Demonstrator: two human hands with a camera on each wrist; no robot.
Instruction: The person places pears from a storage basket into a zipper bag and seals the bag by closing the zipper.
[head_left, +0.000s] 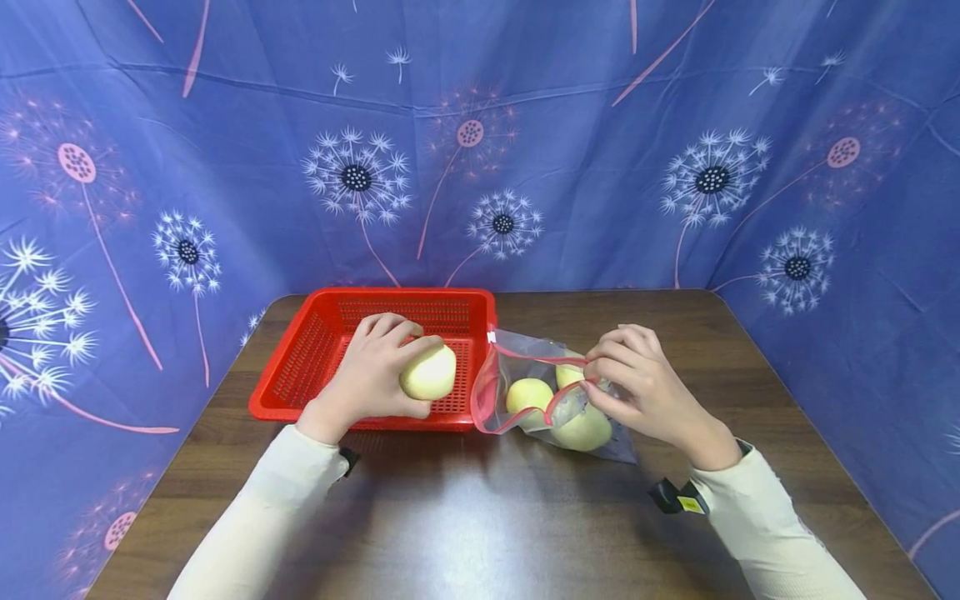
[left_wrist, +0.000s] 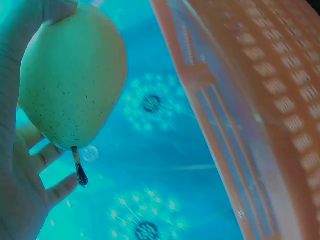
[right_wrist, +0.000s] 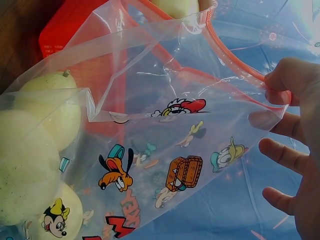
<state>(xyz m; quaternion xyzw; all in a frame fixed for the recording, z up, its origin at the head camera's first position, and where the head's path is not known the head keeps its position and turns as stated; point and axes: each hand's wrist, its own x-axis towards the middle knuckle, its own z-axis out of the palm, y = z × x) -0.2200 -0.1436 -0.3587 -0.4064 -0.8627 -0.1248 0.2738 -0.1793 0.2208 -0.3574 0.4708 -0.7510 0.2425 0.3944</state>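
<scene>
My left hand (head_left: pixel 381 367) grips a pale yellow pear (head_left: pixel 429 373) above the near right part of the red plastic basket (head_left: pixel 296 414). In the left wrist view the pear (left_wrist: pixel 75 75) shows brown specks and a dark stem. At the right, my right hand (head_left: pixel 637 379) pinches the red-edged rim of a clear zip bag (head_left: pixel 525 343) between thumb and fingers. The bag's mouth gapes toward the basket. Several pears (head_left: pixel 529 395) lie inside it. Cartoon figures are printed on the bag (right_wrist: pixel 150 150) in the right wrist view.
The basket and bag stand side by side on a brown wooden table (head_left: pixel 465 517). A blue curtain (head_left: pixel 570 150) with dandelion prints hangs behind the table and along both sides. Dark wrist devices (head_left: pixel 678 497) sit at the sleeve cuffs.
</scene>
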